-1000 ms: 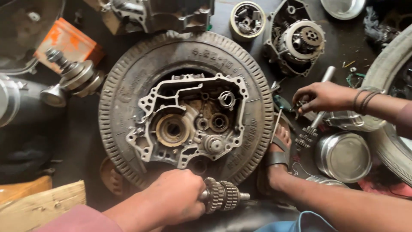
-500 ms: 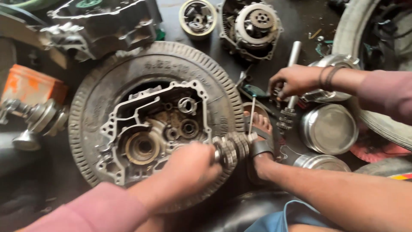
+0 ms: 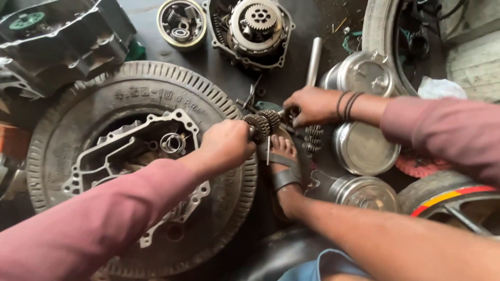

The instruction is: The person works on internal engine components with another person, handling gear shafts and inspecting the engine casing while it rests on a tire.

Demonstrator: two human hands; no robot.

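While the left hand (image 3: pixel 226 148) clenches the gear shaft (image 3: pixel 263 125) above the tyre (image 3: pixel 156 83), the right hand (image 3: pixel 310 106) grips its far end, apparently steadying it between both fists.

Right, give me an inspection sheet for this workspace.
Surface: dark, oily floor, crowded with parts.
Job's things: gear cluster on its shaft, held between both hands; open engine case lying inside a tyre.
Clutter: clutch assembly, round part, metal tins, engine block, metal bar.
Grippers: left hand gripping one end of the gear cluster; right hand at the other end, what it grips is hidden.
Cables: nothing seen.
Surroundings: sandalled foot between the parts, wheel at right.
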